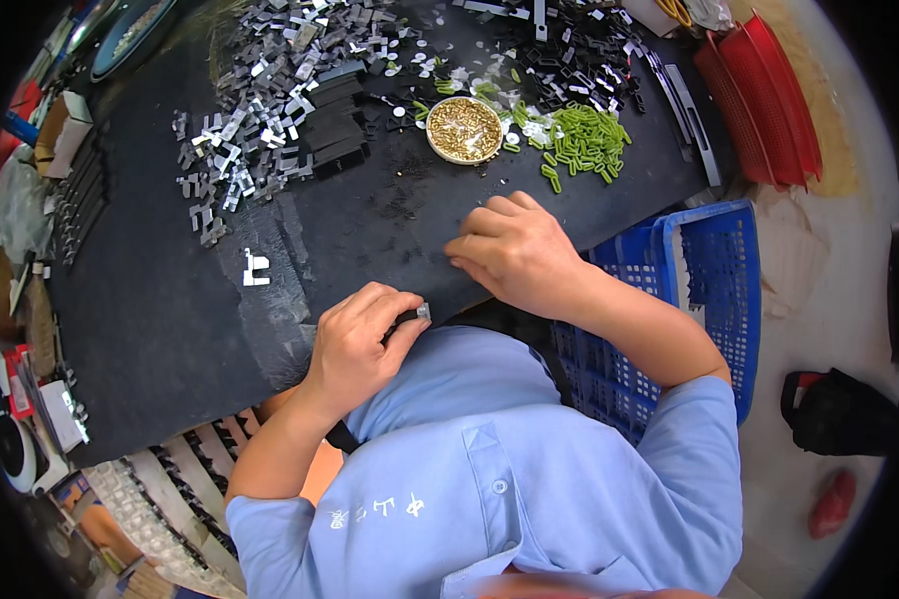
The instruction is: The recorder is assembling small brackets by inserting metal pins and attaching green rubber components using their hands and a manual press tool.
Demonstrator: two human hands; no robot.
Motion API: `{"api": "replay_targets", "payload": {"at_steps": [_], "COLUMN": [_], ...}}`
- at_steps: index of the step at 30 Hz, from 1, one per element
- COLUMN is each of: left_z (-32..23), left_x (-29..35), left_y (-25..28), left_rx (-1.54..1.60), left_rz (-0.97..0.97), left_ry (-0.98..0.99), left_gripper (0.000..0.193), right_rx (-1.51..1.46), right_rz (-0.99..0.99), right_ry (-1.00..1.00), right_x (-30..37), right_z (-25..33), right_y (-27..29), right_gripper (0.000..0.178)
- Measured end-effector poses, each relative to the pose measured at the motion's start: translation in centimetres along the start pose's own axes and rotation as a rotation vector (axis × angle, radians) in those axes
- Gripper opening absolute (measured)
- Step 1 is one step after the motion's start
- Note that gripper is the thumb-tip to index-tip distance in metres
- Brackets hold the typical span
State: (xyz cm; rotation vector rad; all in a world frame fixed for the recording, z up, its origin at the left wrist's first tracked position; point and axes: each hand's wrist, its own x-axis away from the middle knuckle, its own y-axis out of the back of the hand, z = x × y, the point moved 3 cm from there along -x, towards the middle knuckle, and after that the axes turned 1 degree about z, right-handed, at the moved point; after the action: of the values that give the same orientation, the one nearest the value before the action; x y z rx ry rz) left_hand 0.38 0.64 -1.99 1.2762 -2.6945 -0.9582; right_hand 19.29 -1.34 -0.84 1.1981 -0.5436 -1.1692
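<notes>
My left hand (362,337) pinches a small shiny metal-looking piece (424,311) between thumb and forefinger, near the table's front edge. Fingers pressed together, my right hand (514,250) hovers close to the table to the right; what its fingertips hold, if anything, is hidden. Tiny dark bits (400,205) are scattered on the black table just left of it. Beyond them stands a round dish (464,162) filled with small brass-coloured parts, with a heap of green oval pieces (584,140) beside it. One silvery bracket (256,267) lies alone, left of my hands.
Silvery brackets (235,150) are piled at the back left, next to stacked black bars (338,120). Black parts (579,65) cover the far right. Red baskets (759,100) stand past the right edge; a blue crate (719,260) sits below, by my right arm.
</notes>
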Motion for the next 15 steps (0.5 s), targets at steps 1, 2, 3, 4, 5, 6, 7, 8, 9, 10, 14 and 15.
{"api": "replay_targets", "payload": {"at_steps": [1, 2, 3, 4, 5, 6, 7, 8, 9, 10, 14, 15], "left_z": [0.0, 0.0, 0.0, 0.1, 0.3, 0.6, 0.7, 0.6, 0.6, 0.6, 1.0, 1.0], "left_x": [0.0, -0.1, -0.1, -0.2, -0.1, 0.0, 0.0, 0.0, 0.0, 0.0, 0.3, 0.3], "left_y": [-0.1, -0.2, -0.2, -0.3, -0.5, -0.7, -0.8, -0.8, -0.7, -0.7, -0.9, -0.9], "left_rx": [-0.005, -0.006, -0.017, -0.027, -0.027, -0.032, -0.037, -0.036, -0.029, -0.023, -0.044, -0.060], "left_rz": [0.010, 0.009, -0.002, -0.013, -0.017, -0.026, -0.034, -0.040, -0.041, -0.042, -0.059, -0.054], "left_ry": [0.014, 0.015, -0.009, -0.034, -0.033, -0.034, -0.035, -0.031, -0.004, 0.023, 0.004, 0.007], "left_gripper": [0.014, 0.014, 0.015, 0.016, 0.016, 0.016, 0.016, 0.016, 0.016, 0.017, 0.017, 0.017], "right_rx": [0.008, 0.016, 0.052, 0.053, 0.099, 0.144, 0.144, 0.082, 0.019, 0.016, -0.522, -0.504], "right_rz": [0.005, 0.011, 0.067, 0.068, 0.118, 0.170, 0.175, 0.130, 0.087, 0.093, 0.163, 0.179], "right_ry": [0.094, 0.187, 0.253, 0.257, 0.273, 0.291, 0.296, 0.233, 0.171, 0.177, -0.190, -0.177], "right_x": [-0.6, -1.0, -1.4, -1.6, -1.7, -1.7, -1.6, -1.3, -1.2, -1.0, -0.8, -0.9], "right_z": [0.3, 0.5, 0.6, 0.8, 1.0, 1.1, 1.1, 0.9, 0.8, 1.1, 1.5, 1.5], "right_y": [-0.2, -0.3, -0.5, -0.7, -1.1, -1.5, -1.8, -2.0, -2.0, -2.1, -2.1, -2.2], "right_gripper": [0.016, 0.018, 0.021, 0.021, 0.019, 0.017, 0.017, 0.014, 0.011, 0.011, 0.009, 0.008]}}
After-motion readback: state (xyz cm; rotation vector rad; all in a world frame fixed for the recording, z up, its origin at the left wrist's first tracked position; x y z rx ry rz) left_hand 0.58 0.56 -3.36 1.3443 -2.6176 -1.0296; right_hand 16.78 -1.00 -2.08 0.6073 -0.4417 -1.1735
